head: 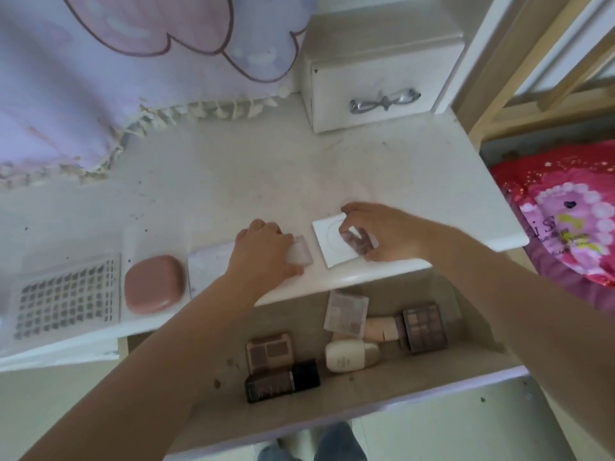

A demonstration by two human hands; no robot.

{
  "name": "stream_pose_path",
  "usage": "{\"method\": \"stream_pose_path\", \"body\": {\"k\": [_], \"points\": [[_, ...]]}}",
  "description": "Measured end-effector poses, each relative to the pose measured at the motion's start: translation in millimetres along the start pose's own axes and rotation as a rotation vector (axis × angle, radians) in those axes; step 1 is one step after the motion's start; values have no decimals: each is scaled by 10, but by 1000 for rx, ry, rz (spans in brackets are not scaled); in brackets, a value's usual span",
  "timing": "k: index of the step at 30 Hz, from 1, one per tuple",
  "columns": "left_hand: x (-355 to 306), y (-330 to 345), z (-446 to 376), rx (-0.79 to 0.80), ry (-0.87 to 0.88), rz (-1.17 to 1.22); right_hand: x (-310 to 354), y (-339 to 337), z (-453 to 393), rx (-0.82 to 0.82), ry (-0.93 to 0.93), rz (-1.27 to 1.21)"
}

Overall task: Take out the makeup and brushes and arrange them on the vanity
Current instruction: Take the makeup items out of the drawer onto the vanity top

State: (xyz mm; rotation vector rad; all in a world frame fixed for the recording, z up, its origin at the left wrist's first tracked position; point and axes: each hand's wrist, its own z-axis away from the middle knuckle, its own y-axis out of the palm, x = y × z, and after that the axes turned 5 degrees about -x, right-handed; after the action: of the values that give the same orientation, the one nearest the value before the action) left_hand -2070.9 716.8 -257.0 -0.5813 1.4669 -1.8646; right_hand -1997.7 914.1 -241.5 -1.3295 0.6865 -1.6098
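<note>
The open drawer below the vanity top holds six makeup items: one black box at the front, one brown palette behind it, one cream bottle, one pink tube, one dark nine-pan palette and one clear palette at the back. On the vanity top lie, left to right, one sheet of small dark pieces, one pink compact and one pale flat case. The left hand grips a small clear case, fingers curled over it. The right hand pinches a small clear palette above one white square compact. Farther back stands one small drawer box with a bow handle
</note>
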Motion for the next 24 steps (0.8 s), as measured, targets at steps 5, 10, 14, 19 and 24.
{"method": "stream_pose_path", "body": {"k": [5,10,14,19,24], "points": [[21,-25,43,3,29,-7,1,16,-5,12,19,-3],[-32,43,459,-403,208,129,219,258,381,-468,-91,1],[-24,572,949,-322,421,105,357,866,700,-328,-59,15],[75,1219,976,311,-284,234,246,1485,526,-4,290,115],[110,1523,908,296,-508,332,181,1685,287,13,413,101]]}}
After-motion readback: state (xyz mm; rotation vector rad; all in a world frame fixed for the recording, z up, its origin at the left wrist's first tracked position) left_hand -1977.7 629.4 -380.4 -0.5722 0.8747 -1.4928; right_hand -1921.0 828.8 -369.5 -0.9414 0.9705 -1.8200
